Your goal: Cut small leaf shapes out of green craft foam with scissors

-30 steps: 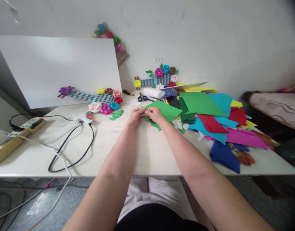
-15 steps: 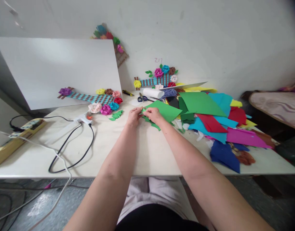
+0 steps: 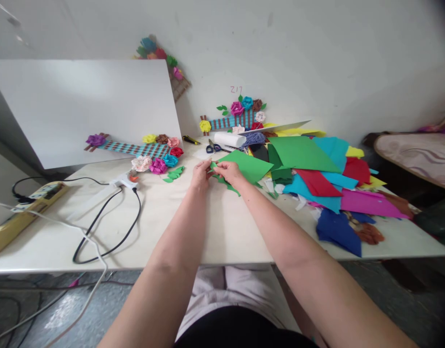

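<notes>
My left hand (image 3: 200,174) and my right hand (image 3: 227,172) meet over the middle of the table, both closed on one small green paper piece (image 3: 213,166). Its exact outline is partly hidden by my fingers. Just beyond and to the right of my hands lies a green paper sheet (image 3: 253,166), with green scraps (image 3: 234,189) at its near edge. Left of my hands, several green paper leaves (image 3: 174,174) lie in a small heap. Blue-handled scissors (image 3: 214,148) rest behind my hands, beside a white roll (image 3: 229,140).
Coloured paper sheets (image 3: 309,191) pile up on the right. A woven strip with paper flowers (image 3: 135,149) leans at the left, before a white board (image 3: 84,106). A glue gun (image 3: 124,180) with a looping black cord lies near a power strip (image 3: 30,212). A cutter knife (image 3: 191,140) lies behind.
My fingers have shifted slightly on the small green piece, and more of it shows between them. The whole view has moved a little; the other things lie as before.
</notes>
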Demonstrator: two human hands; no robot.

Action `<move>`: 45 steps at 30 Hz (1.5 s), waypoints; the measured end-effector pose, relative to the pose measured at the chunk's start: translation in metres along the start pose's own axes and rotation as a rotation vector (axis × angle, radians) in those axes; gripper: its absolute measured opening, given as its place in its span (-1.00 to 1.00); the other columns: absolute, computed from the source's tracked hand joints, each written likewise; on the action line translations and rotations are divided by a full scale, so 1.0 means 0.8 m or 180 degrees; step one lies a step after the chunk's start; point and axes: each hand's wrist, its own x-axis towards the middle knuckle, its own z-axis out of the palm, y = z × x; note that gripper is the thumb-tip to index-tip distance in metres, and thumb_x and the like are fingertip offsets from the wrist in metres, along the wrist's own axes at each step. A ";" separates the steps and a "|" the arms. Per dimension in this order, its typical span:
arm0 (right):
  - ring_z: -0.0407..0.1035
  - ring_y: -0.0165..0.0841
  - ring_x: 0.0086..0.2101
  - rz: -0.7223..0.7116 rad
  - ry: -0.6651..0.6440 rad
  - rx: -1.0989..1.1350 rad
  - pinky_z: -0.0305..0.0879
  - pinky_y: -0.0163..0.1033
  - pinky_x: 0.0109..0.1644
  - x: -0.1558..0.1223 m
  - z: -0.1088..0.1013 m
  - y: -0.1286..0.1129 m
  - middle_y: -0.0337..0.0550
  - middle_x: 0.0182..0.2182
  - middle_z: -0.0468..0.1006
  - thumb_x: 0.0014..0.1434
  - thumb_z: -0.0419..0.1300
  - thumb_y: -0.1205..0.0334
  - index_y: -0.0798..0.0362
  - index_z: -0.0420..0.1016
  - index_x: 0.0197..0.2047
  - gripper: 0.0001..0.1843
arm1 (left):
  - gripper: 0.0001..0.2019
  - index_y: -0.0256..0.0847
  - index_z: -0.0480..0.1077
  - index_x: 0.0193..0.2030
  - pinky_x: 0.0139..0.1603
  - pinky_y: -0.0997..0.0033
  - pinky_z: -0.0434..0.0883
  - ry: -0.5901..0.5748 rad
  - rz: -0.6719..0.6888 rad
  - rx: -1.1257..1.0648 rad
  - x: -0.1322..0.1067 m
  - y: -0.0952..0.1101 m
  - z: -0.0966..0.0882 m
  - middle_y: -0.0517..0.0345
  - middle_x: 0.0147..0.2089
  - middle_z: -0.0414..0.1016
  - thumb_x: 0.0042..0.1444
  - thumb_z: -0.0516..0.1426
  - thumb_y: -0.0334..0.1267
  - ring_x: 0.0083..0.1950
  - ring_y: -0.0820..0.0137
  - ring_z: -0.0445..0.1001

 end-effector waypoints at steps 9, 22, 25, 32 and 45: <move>0.15 -0.55 -0.67 0.0080 -0.0035 0.0145 0.13 -0.41 -0.54 0.000 0.002 -0.002 -0.37 -0.73 0.31 -0.07 0.26 0.29 0.11 0.33 -0.63 -0.79 | -0.77 -0.31 0.39 -0.43 -0.53 0.54 0.29 0.0065 -0.0037 -0.0013 0.005 -0.007 -0.001 0.12 -0.40 0.51 -0.18 0.26 -0.19 -0.52 0.53 0.37; 0.10 -0.59 -0.72 0.0412 0.0234 0.0636 -0.04 -0.47 -0.66 0.006 -0.002 0.005 -0.37 -0.76 0.30 -0.04 0.28 0.30 0.12 0.30 -0.64 -0.74 | -0.75 -0.26 0.32 -0.50 -0.43 0.49 0.41 -0.0373 -0.0137 -0.0002 0.002 0.001 -0.002 0.22 -0.55 0.38 -0.22 0.31 -0.23 -0.51 0.50 0.39; 0.15 -0.58 -0.71 0.0459 0.0109 0.0851 -0.08 -0.47 -0.70 0.005 -0.005 0.004 -0.33 -0.72 0.36 0.00 0.25 0.31 0.13 0.34 -0.60 -0.79 | -0.72 -0.28 0.33 -0.52 -0.40 0.48 0.42 -0.0377 0.0005 0.0109 0.002 -0.002 -0.005 0.23 -0.56 0.37 -0.29 0.35 -0.25 -0.51 0.51 0.38; 0.22 -0.58 -0.70 0.0697 0.0163 0.1196 -0.08 -0.48 -0.73 0.008 -0.015 0.003 -0.27 -0.65 0.44 0.10 0.16 0.23 0.15 0.41 -0.46 -0.82 | -0.69 -0.29 0.37 -0.51 -0.39 0.51 0.39 -0.0272 0.0214 0.0292 0.009 -0.008 -0.014 0.23 -0.51 0.38 -0.31 0.37 -0.18 -0.47 0.54 0.39; 0.15 -0.59 -0.70 0.0599 0.0426 0.0676 -0.07 -0.48 -0.70 0.012 -0.007 0.012 -0.34 -0.70 0.37 0.02 0.21 0.41 0.12 0.37 -0.57 -0.83 | -0.65 -0.28 0.36 -0.48 -0.39 0.48 0.37 -0.0424 0.0034 0.0530 0.000 -0.003 -0.007 0.19 -0.52 0.41 -0.30 0.37 -0.12 -0.46 0.49 0.41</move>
